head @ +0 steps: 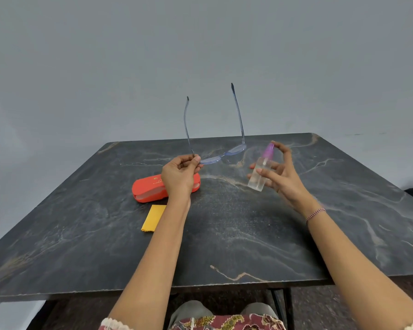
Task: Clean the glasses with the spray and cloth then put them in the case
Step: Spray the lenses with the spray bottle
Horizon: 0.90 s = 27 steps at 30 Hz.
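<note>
My left hand (179, 175) pinches the blue-framed glasses (222, 154) at the left hinge and holds them above the table, lenses down and both temples pointing up. My right hand (280, 175) grips a clear spray bottle (260, 173) with a purple top, index finger on the nozzle, which points toward the lenses. The orange-red case (148, 189) lies open on the dark marble table (224, 234), partly hidden behind my left hand. A folded yellow cloth (153, 217) lies just in front of the case.
The table's near edge (177, 288) runs across the bottom of the view, with my knees below it. A plain grey wall stands behind the table. Bare tabletop stretches to the right and in front of my hands.
</note>
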Tool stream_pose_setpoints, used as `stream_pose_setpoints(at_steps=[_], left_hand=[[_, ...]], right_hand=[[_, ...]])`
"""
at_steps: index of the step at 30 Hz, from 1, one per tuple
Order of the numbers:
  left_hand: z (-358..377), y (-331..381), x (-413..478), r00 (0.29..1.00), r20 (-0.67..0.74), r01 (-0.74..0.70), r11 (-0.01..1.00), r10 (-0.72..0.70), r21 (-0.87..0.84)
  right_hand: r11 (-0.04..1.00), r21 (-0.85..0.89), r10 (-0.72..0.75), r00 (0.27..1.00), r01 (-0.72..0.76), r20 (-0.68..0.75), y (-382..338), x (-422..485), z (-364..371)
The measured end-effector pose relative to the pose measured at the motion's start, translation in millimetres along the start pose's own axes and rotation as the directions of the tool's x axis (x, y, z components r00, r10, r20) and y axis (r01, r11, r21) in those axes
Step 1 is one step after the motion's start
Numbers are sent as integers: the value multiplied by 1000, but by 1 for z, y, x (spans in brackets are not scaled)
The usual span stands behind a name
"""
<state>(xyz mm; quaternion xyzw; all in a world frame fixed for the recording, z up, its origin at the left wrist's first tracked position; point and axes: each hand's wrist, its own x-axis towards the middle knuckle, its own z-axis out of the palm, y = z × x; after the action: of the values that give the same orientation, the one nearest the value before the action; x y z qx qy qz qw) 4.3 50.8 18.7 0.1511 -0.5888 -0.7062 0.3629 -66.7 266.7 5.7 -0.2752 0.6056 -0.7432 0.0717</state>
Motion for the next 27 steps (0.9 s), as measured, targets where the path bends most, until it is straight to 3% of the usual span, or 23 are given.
stream_pose_setpoints(at_steps=[6, 9, 12, 15, 19, 23, 27], left_hand=[[22, -11, 9, 996, -25, -78, 994, 80, 80], [23, -16, 10, 993, -14, -115, 986, 117, 125], [19, -22, 10, 991, 5, -133, 973, 135, 190], [15, -23, 10, 981, 25, -191, 946, 191, 262], [15, -20, 7, 952, 40, -298, 896, 302, 329], [17, -20, 3, 913, 72, -397, 829, 402, 394], [18, -21, 1, 876, 101, -466, 774, 471, 429]], right_hand=[[948, 278, 106, 977, -155, 184, -4, 2, 3], [868, 423, 131, 942, -260, 308, -3, 4, 4], [855, 440, 127, 933, -275, 336, -4, 4, 6], [940, 284, 118, 962, -188, 247, -3, 2, 12], [991, -135, -13, 998, 20, 54, -2, -6, 23], [852, -486, -204, 978, 196, 37, 0, -8, 30], [671, -689, -317, 946, 274, 67, 2, -6, 35]])
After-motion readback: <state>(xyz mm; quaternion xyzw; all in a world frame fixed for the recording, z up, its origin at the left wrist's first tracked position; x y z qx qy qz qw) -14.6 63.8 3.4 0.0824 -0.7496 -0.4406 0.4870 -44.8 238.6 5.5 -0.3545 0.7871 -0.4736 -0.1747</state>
